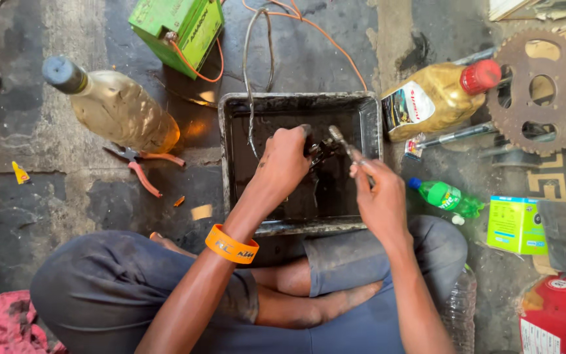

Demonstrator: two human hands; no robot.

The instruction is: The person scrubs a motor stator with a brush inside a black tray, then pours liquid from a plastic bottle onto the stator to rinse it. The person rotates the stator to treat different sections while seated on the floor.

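I sit cross-legged on a stained floor over a black oily square tray (368, 121). My left hand (284, 164), with an orange band on its wrist, grips a small dark metal part (321, 151) above the tray. My right hand (378, 196) holds a thin metal tool (340, 141) whose tip touches that part. Dark liquid covers the tray's bottom, and a grey cable (251, 72) hangs into it from the far side.
A yellowish oil bottle with a red cap (437, 98) and a rusty sprocket (540, 92) lie to the right. To the left are a big dusty bottle (116, 108), red-handled pliers (140, 167) and a green battery (178, 26). A green bottle (447, 195) and a green box (515, 225) sit near my right knee.
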